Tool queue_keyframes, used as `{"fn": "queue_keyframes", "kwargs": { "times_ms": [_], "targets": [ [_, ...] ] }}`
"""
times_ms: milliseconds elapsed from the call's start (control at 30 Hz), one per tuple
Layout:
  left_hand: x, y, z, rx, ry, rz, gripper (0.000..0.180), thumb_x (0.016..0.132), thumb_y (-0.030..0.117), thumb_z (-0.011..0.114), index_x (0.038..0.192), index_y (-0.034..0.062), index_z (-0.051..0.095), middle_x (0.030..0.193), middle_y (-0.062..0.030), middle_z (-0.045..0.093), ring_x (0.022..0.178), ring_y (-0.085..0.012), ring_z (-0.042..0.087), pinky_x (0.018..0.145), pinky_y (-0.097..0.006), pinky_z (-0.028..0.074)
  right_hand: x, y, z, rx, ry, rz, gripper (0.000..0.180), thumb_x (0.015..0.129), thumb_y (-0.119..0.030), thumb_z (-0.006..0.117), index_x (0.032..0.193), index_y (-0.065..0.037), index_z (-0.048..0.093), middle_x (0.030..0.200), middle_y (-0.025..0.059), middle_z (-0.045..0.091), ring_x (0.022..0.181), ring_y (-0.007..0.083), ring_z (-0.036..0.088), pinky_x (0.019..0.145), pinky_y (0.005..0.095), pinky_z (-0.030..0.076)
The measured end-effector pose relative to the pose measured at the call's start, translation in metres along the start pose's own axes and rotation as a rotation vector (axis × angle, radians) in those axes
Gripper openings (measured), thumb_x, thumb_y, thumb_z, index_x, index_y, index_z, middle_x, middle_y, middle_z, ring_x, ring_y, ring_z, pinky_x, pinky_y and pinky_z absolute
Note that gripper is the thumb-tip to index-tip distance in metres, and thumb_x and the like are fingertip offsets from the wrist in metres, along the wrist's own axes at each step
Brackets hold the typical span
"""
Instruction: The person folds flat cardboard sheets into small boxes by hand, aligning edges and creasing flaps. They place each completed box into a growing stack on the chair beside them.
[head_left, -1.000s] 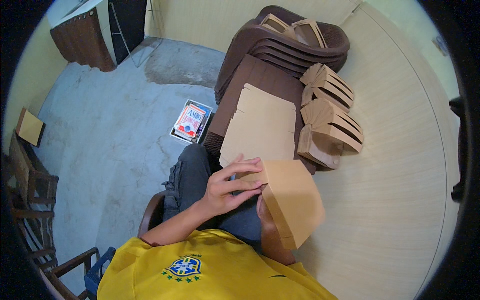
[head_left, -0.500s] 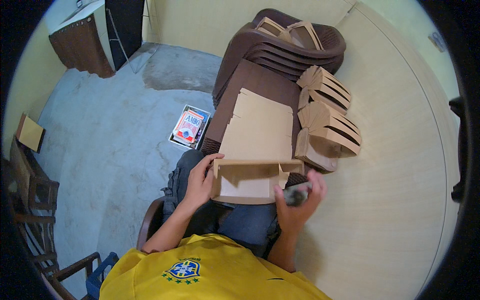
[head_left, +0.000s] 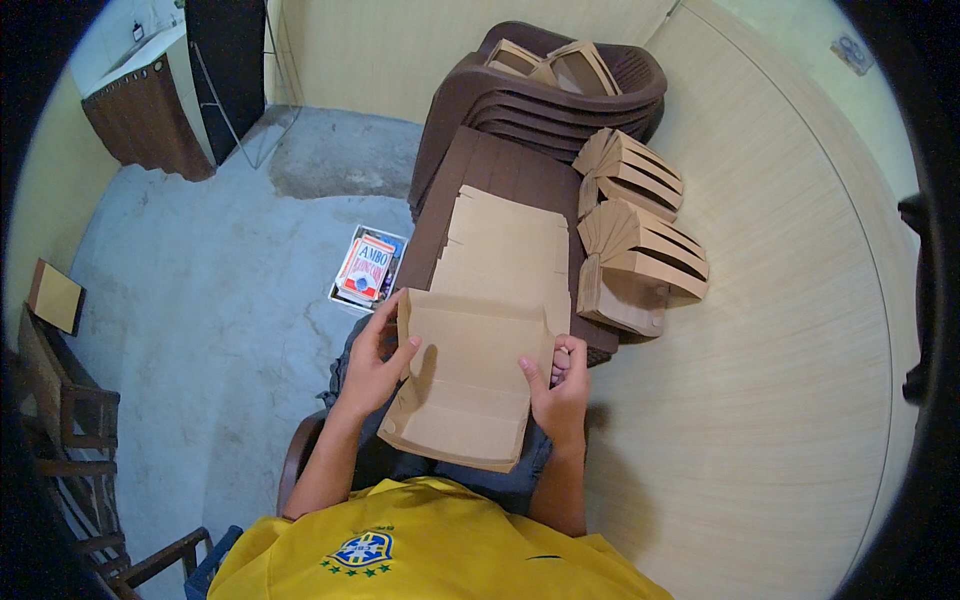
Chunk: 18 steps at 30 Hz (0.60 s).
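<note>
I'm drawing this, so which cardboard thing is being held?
The open box, between the left hand and the right hand. The flat cardboard and nested stacks lie beyond it.

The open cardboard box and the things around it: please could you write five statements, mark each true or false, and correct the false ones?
1. The left hand grips the left side of the open cardboard box. True.
2. The right hand hangs free of the box. False: it grips the box's right side.
3. Flat cardboard lies on a brown chair seat. True.
4. The shirt is red. False: it is yellow.
5. The white-rimmed container stands on the floor. True.
</note>
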<state>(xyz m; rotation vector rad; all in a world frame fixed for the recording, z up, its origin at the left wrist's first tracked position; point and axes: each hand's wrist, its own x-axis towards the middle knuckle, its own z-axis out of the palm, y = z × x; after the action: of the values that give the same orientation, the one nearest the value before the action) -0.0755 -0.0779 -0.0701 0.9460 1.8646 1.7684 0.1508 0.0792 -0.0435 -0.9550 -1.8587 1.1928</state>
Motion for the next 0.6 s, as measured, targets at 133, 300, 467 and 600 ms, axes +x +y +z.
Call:
{"fn": "queue_keyframes", "kwargs": {
  "times_ms": [133, 300, 467, 600],
  "targets": [
    [0.002, 0.035, 0.016, 0.583, 0.237, 0.318, 0.061, 0.092, 0.009, 0.078, 0.151, 0.006, 0.06, 0.121, -0.0175, 0.068, 0.107, -0.0329, 0.068, 0.1, -0.042, 0.054, -0.006, -0.003, 0.003, -0.142, -0.017, -0.089, 0.022, 0.099, -0.007, 0.08, 0.115, 0.0, 0.067, 0.095, 0.0134, 0.075, 0.077, 0.0199, 0.071, 0.072, 0.0323, 0.057],
    [0.008, 0.056, 0.06, -0.188, -0.123, -0.156, 0.031, 0.104, 0.015, 0.075, 0.134, 0.0047, 0.076, 0.095, -0.0064, 0.075, 0.085, -0.0101, 0.068, 0.077, -0.027, 0.056, -0.016, -0.008, 0.016, -0.239, -0.04, -0.24, 0.015, 0.102, -0.009, 0.075, 0.11, 0.0, 0.068, 0.099, 0.0107, 0.068, 0.081, 0.0167, 0.064, 0.068, 0.0312, 0.053],
    [0.005, 0.044, 0.082, -0.299, -0.102, -0.073, 0.023, 0.102, 0.008, 0.077, 0.124, 0.0019, 0.082, 0.1, -0.0103, 0.079, 0.089, -0.0103, 0.073, 0.079, -0.026, 0.057, -0.017, 0.001, 0.028, -0.003, 0.046, -0.057, 0.013, 0.109, -0.009, 0.068, 0.114, 0.001, 0.061, 0.104, 0.0027, 0.063, 0.093, 0.0091, 0.059, 0.078, 0.0248, 0.049],
    [-0.009, 0.04, 0.083, -0.343, -0.115, -0.185, 0.024, 0.102, 0.005, 0.077, 0.124, 0.0002, 0.081, 0.109, -0.0096, 0.081, 0.098, -0.0108, 0.075, 0.087, -0.025, 0.06, -0.022, 0.003, 0.035, 0.153, 0.055, 0.029, 0.011, 0.11, -0.008, 0.065, 0.116, 0.0, 0.06, 0.101, 0.0, 0.059, 0.091, 0.0087, 0.057, 0.082, 0.0234, 0.046]
  ]
}}
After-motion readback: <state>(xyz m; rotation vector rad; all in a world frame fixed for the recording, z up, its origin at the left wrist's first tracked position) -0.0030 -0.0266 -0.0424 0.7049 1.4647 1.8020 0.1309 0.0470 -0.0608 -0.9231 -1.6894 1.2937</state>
